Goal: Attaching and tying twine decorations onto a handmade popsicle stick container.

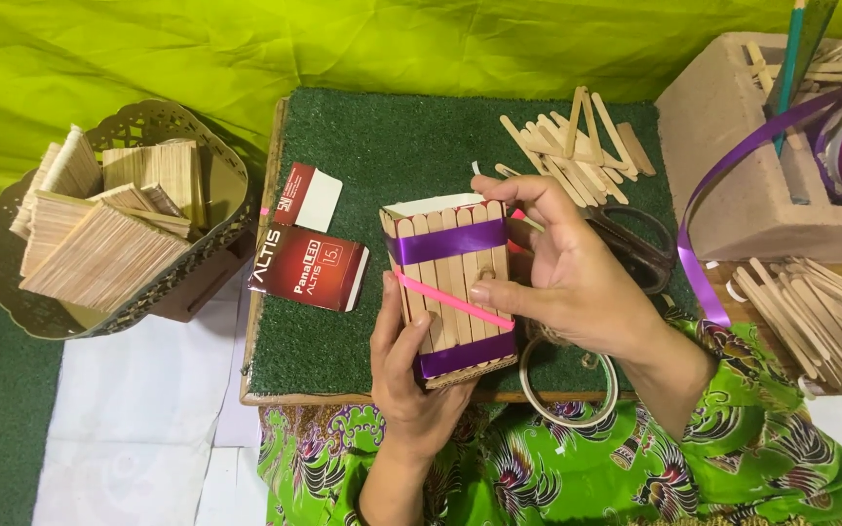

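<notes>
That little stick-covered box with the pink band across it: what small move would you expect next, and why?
Probably straightening the pink band. It runs slantwise across the stick-covered box, while the two purple ribbons lie level. The right hand has its thumb pressed on the sticks by the band, and the left hand steadies the box from below, so a nudge seems likely.

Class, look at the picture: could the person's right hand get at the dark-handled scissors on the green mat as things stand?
Probably yes, once freed: the right hand lies just beside the dark-handled scissors with nothing between, but it is pressing the stick-covered box with purple ribbon bands.
</notes>
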